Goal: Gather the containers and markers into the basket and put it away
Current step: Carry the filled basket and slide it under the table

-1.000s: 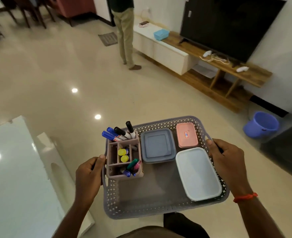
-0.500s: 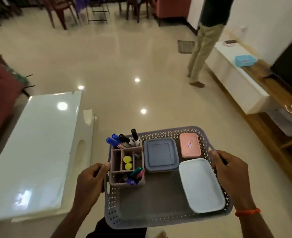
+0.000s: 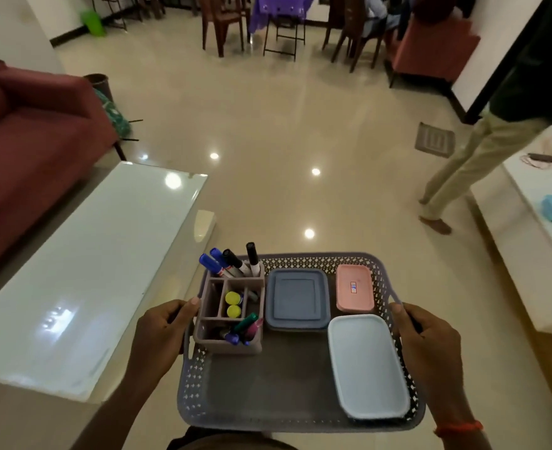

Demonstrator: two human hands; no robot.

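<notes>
I carry a grey perforated basket (image 3: 268, 394) in the air over the floor. My left hand (image 3: 161, 336) grips its left handle and my right hand (image 3: 427, 345) grips its right handle. Inside, at the left, stands a brown marker holder (image 3: 229, 316) with blue and black markers (image 3: 232, 261) sticking up at its far end and more markers in its near compartment. A dark blue lidded container (image 3: 297, 298) lies in the middle. A small pink container (image 3: 354, 287) sits at the far right, with a pale blue container (image 3: 367, 365) in front of it.
A white glossy low table (image 3: 83, 267) stands at my left, with a red sofa (image 3: 31, 138) behind it. A person in beige trousers (image 3: 472, 164) stands at the right by a white low cabinet (image 3: 534, 228). Chairs and a purple-clothed table (image 3: 277, 14) are far ahead.
My view has swung left: the television unit has left the frame, and the sofa and dining chairs have come in. Both hands keep their hold on the basket handles.
</notes>
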